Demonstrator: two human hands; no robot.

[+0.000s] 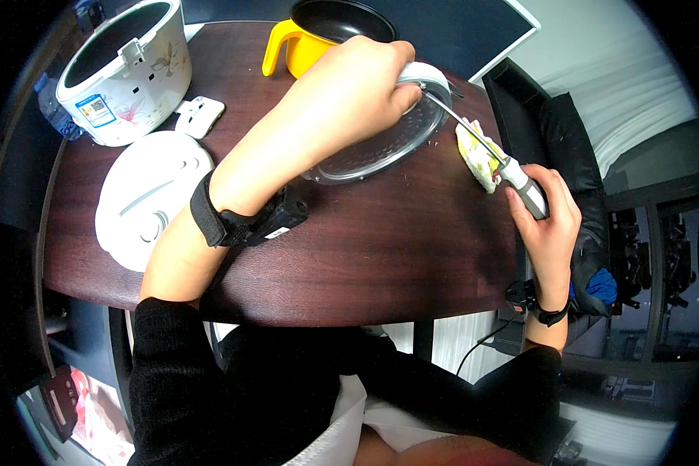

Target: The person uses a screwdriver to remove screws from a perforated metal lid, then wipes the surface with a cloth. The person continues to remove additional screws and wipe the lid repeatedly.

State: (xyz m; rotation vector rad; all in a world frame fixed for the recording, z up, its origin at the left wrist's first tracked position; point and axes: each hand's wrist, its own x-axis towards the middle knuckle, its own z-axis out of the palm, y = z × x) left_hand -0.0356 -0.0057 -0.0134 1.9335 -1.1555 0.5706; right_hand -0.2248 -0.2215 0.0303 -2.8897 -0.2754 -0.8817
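Lid [380,147] edge under left hand [349,85] — right hand [547,225] grips tool [481,144].

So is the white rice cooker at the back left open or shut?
Open: the rice cooker shows its dark, empty-looking interior, and a white lid lies detached on the table.

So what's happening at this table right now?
A person seated at a dark wooden table steadies a round glass lid with the left hand. The right hand grips a grey-handled tool whose thin metal shaft reaches to the lid's rim. A yellowish cloth lies by the lid. A white rice cooker, its detached white cover and a yellow pot stand further back.
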